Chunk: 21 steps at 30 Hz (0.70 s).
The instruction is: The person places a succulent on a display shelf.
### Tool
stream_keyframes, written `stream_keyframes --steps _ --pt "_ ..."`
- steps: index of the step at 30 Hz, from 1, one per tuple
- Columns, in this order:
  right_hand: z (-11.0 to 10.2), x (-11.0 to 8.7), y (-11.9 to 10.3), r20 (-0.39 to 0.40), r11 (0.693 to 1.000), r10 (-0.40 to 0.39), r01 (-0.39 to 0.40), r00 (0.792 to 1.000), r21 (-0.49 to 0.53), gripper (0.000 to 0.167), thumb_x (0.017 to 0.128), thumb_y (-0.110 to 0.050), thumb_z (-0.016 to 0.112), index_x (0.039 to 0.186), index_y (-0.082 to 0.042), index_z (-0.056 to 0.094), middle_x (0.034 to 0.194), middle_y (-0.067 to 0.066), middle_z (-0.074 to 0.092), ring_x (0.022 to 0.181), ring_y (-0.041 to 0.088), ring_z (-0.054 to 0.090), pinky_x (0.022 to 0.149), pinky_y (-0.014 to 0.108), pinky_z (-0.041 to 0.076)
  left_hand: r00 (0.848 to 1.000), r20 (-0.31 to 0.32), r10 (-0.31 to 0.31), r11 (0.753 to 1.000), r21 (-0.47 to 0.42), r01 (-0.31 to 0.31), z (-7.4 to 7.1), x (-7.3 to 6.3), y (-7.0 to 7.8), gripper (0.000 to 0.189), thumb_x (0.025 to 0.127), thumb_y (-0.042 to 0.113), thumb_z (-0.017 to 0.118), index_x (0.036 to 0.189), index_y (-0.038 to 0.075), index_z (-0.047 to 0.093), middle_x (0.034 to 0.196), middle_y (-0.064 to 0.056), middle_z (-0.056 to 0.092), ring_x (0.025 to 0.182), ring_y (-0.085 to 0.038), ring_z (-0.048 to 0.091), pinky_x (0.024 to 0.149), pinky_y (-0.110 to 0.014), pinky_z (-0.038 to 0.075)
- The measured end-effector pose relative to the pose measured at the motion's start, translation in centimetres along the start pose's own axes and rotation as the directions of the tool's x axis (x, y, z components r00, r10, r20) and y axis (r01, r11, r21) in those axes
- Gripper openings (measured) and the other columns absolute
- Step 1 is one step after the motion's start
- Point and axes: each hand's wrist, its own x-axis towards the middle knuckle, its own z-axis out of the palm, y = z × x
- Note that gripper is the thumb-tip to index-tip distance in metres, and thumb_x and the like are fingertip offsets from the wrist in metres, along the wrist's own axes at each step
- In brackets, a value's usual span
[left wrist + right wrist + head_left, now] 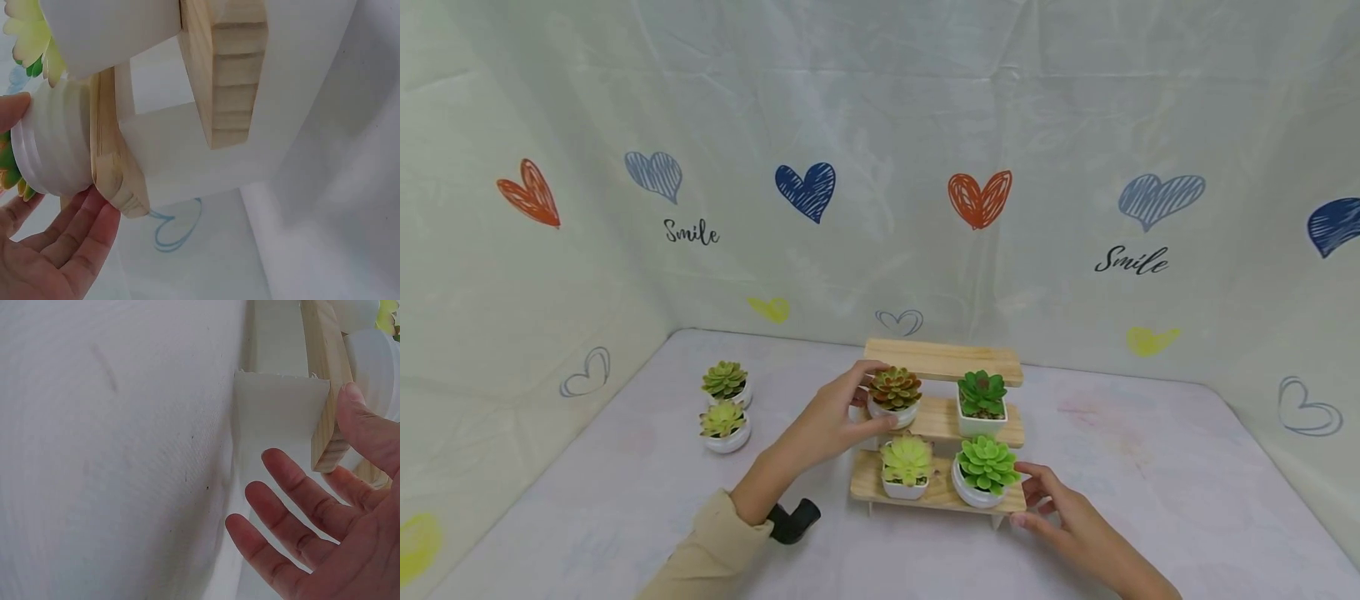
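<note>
A three-step wooden plant stand [940, 360] holds several potted artificial succulents. My left hand [831, 421] grips the round white pot [53, 137] of a reddish-green succulent [895, 387] at the left end of the middle step, thumb in front and fingers behind. A dark green succulent [982, 396] in a square pot stands on that step's right. On the bottom step are a yellow-green succulent [907, 458] and a bright green one [987, 465] in a round pot. My right hand [1067, 517] is at the bottom step's right end, fingers loosely spread, thumb against the board [328, 419].
Two more potted succulents, a green one [726, 380] and a yellowish one [724, 423], stand on the table at the left. A black strap-like piece [795, 521] shows at my left wrist. A pale curtain [880, 108] with printed hearts hangs behind the table.
</note>
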Motion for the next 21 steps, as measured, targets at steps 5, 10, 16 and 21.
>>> stream_keyframes --steps 5,10,16,21 --pt "0.1 -0.1 0.1 -0.017 0.999 -0.034 0.033 0.999 -0.018 0.053 0.089 -0.019 0.063 0.13 0.002 0.037 0.096 0.003 0.057 0.083 -0.005 0.052 0.065 0.023 0.049 1.0 0.008 -0.002 1.0 0.013 0.002 0.5 0.4 0.5 0.063 0.083 0.03 0.07 0.135 0.014 0.039 0.123 -0.008 0.055 0.092 -0.014 0.054 0.083 -0.035 0.047" --pt "0.1 -0.1 0.2 -0.018 0.999 -0.04 0.04 0.999 -0.02 0.053 0.089 -0.019 0.063 0.13 0.003 0.037 0.096 0.003 0.058 0.082 -0.004 0.053 0.065 0.023 0.049 1.0 0.017 -0.022 1.0 0.021 0.022 0.8 0.6 1.1 0.062 0.083 0.027 0.07 0.135 0.014 0.039 0.118 -0.008 0.057 0.094 -0.015 0.054 0.083 -0.034 0.046" --pt "0.0 0.0 0.1 -0.006 1.0 -0.017 0.017 1.0 -0.009 0.053 0.089 -0.02 0.062 0.13 0.002 0.037 0.096 0.003 0.058 0.083 -0.004 0.053 0.066 0.023 0.05 0.998 0.042 -0.055 0.998 0.015 0.054 0.9 0.6 1.6 0.063 0.085 0.026 0.069 0.138 0.015 0.036 0.131 -0.012 0.051 0.108 -0.025 0.057 0.093 -0.044 0.045" --pt "0.0 0.0 0.1 -0.001 1.0 -0.002 0.002 1.0 -0.005 0.053 0.089 -0.021 0.062 0.13 0.002 0.037 0.096 0.004 0.058 0.084 -0.004 0.053 0.067 0.023 0.05 0.996 0.054 -0.073 0.997 0.012 0.072 0.8 0.6 2.0 0.063 0.085 0.026 0.069 0.137 0.015 0.036 0.133 -0.014 0.05 0.113 -0.03 0.056 0.096 -0.047 0.044"
